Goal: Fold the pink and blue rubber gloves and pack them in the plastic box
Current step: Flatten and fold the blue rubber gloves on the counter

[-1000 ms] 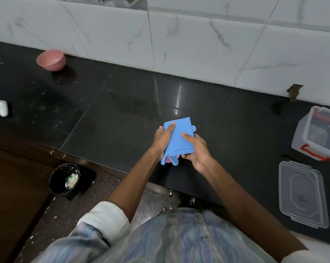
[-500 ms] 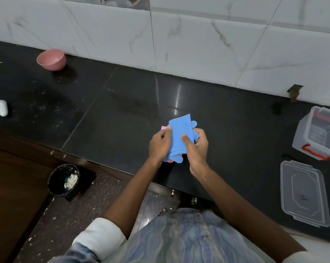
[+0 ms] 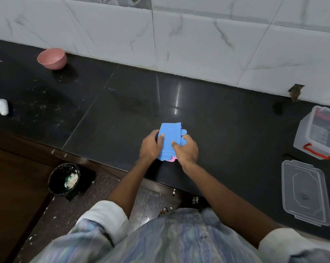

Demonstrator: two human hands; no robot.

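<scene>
A: Item one, the gloves?

B: Blue glove (image 3: 169,141) on top, folded into a narrow pad, long axis running near to far. Pink glove (image 3: 172,159) beneath it; only a sliver shows at the near end. Both held just over the black counter (image 3: 107,118), centre of scene; whether the bundle rests on the counter, I cannot tell.

A: Hands?

B: Left hand (image 3: 150,146) closed on the pad's left edge, thumb laid across the blue top. Right hand (image 3: 186,150) closed on the right edge, thumb on top, the blue finger-ends poking out beyond it on the far side. Both forearms come up from the near edge and meet at the bundle.

A: Destination?

B: Plastic box (image 3: 320,132), clear with red clasps, at the far right of the counter, open. Its lid (image 3: 304,192) lies flat just near of it.

A: Bearing from the hands?

B: Box lies well apart, to the right and about level with the bundle. The right hand is the nearer; my judgement is that it would carry.

A: Sundries?

B: Pink bowl (image 3: 51,58), far left. Bin (image 3: 64,179) on the floor, near left.
</scene>
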